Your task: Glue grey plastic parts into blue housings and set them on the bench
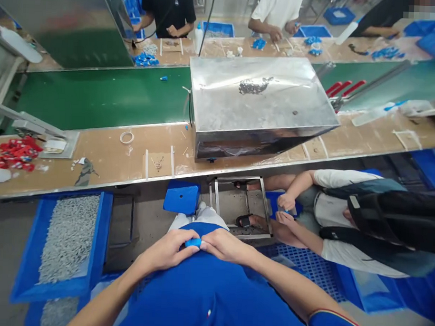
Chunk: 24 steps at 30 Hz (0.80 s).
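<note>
Close in front of my blue shirt, my left hand (171,249) pinches a small blue plastic piece (193,242) between thumb and fingers. My right hand (223,245) meets it from the other side, its fingertips closed at the piece's right end. A tiny pale bit shows at that end, too small to name. Both hands are held at waist height, away from the bench. Beyond them lies a blue stool seat or lid (181,198) down by my legs.
A bench edge (131,183) runs across ahead, with a metal box (262,102) and a green conveyor belt (105,99). Red pieces (16,153) lie at left. A blue crate (102,235) holds many small grey parts (70,236). A seated co-worker (330,205) is at right; others work across the belt.
</note>
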### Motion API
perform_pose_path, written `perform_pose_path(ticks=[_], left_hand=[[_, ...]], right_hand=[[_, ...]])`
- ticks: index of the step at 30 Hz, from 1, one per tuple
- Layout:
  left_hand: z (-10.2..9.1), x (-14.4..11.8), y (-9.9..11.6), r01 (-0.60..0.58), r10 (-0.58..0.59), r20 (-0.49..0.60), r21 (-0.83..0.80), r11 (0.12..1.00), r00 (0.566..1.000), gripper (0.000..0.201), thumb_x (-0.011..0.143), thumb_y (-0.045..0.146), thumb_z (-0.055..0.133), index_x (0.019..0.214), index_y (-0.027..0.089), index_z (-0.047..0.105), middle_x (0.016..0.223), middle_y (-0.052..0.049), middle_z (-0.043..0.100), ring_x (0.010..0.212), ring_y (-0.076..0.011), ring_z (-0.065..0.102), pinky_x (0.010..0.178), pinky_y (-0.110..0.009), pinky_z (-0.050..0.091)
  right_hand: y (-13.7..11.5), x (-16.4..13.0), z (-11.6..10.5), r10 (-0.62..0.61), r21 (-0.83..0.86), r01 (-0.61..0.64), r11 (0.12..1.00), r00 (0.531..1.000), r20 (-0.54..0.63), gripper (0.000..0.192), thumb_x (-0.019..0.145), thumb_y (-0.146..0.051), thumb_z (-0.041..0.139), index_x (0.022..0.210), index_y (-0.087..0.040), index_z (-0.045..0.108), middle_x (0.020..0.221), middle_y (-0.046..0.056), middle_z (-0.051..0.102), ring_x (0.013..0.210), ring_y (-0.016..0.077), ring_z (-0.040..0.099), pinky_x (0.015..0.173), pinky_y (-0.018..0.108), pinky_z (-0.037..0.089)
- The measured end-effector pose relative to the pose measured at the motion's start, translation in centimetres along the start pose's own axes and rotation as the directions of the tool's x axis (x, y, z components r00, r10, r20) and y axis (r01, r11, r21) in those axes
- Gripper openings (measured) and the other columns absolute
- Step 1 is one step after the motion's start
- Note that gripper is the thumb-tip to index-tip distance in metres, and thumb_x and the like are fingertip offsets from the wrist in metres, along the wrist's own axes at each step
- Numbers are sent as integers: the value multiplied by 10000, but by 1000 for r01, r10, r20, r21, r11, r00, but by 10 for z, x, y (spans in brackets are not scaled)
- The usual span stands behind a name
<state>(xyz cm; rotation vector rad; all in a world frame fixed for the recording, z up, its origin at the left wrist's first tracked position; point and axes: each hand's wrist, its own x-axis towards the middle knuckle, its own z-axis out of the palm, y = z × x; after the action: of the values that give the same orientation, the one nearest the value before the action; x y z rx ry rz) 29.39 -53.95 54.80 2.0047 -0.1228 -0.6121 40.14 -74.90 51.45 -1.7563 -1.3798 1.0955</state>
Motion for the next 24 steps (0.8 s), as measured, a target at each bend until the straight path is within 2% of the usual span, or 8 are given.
perform_pose_path(ticks=[3, 7, 11, 13, 16, 19, 22, 24], left_hand=[[8, 7, 10, -52, 52, -9, 22, 998, 999, 303, 1037, 403, 500, 1135, 180, 681, 1048, -83, 768, 932, -211, 702, 843, -303, 514], [14, 4, 7, -116, 116, -8, 31, 993, 993, 337, 1043, 417, 504, 1146, 151, 685, 1069, -114, 773, 964, -219, 716, 853, -302, 524], [15, -5, 1, -69, 74, -76, 69, 995, 994, 350, 1058, 417, 472, 1162, 156, 681, 1089, -109, 768, 977, -207, 715, 876, -288, 529], [16, -4, 0, -56, 62, -78, 75, 996, 995, 357, 1063, 427, 456, 1182, 166, 670, 1099, -105, 758, 1004, -212, 703, 907, -299, 528], [17, 5, 3, -54, 57, -49, 68, 996, 997, 379, 1060, 453, 451, 1215, 170, 649, 1139, -116, 742, 1056, -235, 682, 960, -337, 519], [16, 12, 6, -57, 57, -12, 7, 998, 998, 380, 1051, 457, 474, 1240, 169, 634, 1182, -124, 729, 1069, -241, 674, 987, -354, 509], [13, 11, 9, -55, 56, 23, -46, 997, 998, 361, 1048, 449, 484, 1214, 173, 648, 1140, -114, 732, 1010, -232, 678, 954, -347, 514], [12, 8, 9, -69, 70, 42, -37, 997, 997, 374, 1051, 457, 471, 1162, 158, 667, 1071, -112, 734, 955, -227, 676, 901, -332, 515]], right_hand=[[3, -15, 1, -64, 109, 72, 991, 995, -72, 563, 1092, -546, 208, 714, -208, 452, 683, 6, 553, 612, 133, 440, 605, 284, 295], [14, -30, 9, -106, 167, 127, 978, 986, -127, 539, 1100, -521, 219, 692, -218, 398, 646, -14, 488, 595, 128, 405, 610, 290, 282], [23, -42, 13, -25, 190, 68, 979, 976, -217, 538, 1103, -501, 222, 653, -229, 334, 602, -28, 420, 564, 125, 381, 596, 291, 277], [22, -41, 9, 19, 217, 31, 976, 974, -226, 541, 1094, -526, 250, 664, -225, 379, 616, -23, 452, 576, 128, 408, 594, 284, 288], [13, -31, -1, 56, 235, -14, 972, 984, -171, 511, 1067, -580, 328, 763, -211, 510, 684, -5, 550, 610, 138, 466, 603, 275, 320], [4, -22, -5, 45, 114, -35, 993, 995, -85, 488, 1051, -590, 388, 827, -203, 583, 745, 21, 615, 646, 156, 513, 616, 287, 329], [0, -21, -5, 10, -75, -15, 997, 998, -69, 520, 1069, -573, 333, 869, -192, 625, 771, 52, 641, 666, 183, 535, 621, 310, 298], [-1, -21, -4, -19, -122, 13, 992, 999, -48, 557, 1083, -554, 277, 843, -191, 626, 732, 49, 626, 625, 177, 509, 610, 318, 267]])
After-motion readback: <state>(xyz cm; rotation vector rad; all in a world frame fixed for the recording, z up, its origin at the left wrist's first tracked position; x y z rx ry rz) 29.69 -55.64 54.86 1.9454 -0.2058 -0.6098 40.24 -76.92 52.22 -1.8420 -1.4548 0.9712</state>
